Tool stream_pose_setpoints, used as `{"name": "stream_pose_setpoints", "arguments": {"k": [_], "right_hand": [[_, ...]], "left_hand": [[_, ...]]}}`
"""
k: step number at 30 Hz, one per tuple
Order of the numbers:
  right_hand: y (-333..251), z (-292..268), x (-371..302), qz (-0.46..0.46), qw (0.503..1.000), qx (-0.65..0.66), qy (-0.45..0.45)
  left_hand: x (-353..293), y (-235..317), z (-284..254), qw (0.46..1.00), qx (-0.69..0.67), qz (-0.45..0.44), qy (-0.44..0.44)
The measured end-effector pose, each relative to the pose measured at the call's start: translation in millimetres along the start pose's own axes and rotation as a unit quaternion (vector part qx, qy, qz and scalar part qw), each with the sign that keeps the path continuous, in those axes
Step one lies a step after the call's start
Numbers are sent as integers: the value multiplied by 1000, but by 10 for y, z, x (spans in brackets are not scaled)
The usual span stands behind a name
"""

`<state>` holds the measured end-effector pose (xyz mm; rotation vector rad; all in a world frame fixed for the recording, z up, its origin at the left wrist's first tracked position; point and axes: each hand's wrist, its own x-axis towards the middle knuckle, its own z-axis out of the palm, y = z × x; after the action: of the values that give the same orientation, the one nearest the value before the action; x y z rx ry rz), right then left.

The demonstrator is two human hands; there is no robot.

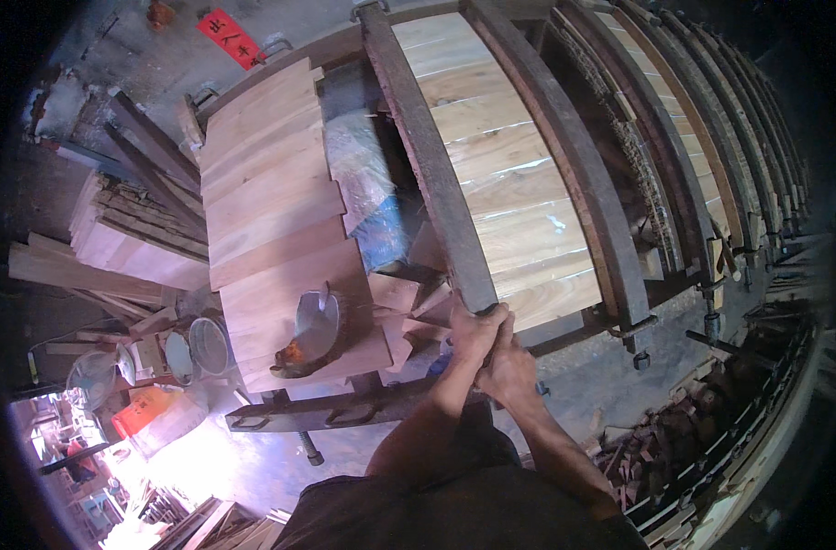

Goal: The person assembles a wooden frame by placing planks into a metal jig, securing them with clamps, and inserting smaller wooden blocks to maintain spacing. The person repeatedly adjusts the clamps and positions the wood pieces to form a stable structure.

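Observation:
My left hand [476, 332] and my right hand [511, 371] are together at the near end of a long dark clamp bar [427, 156]. Fingers of both are closed around that end, partly hidden by each other. To the right of the bar lies a panel of pale edge-joined boards [509, 174], with white, glue-like lines along several joints. A second dark bar [564, 156] crosses its right side. Left of my hands, loose pale boards [271, 183] lie side by side, and on the nearest stands a container with a grey inside [317, 325].
Further clamped panels and bars [684, 137] recede to the right. Plastic sheeting [363, 174] shows between the loose boards and the bar. Stacked timber [143, 225] and buckets [210, 345] stand at left. A metal rail [344, 412] runs in front; wood scraps [665, 458] lie lower right.

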<state>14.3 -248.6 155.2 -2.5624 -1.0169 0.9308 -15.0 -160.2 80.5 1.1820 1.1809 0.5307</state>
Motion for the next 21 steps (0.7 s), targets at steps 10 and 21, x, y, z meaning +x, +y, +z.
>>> {"name": "stream_pose_setpoints", "arguments": {"k": [10,21], "right_hand": [[-89,-99,-10,-10,999,34,20],[-286,-1196,-1828,-274,838,417,219]], "left_hand": [[186,28,-55,999,-26,-7,-26],[-1020,-128,-1543,995,-3,75,-59]]}}
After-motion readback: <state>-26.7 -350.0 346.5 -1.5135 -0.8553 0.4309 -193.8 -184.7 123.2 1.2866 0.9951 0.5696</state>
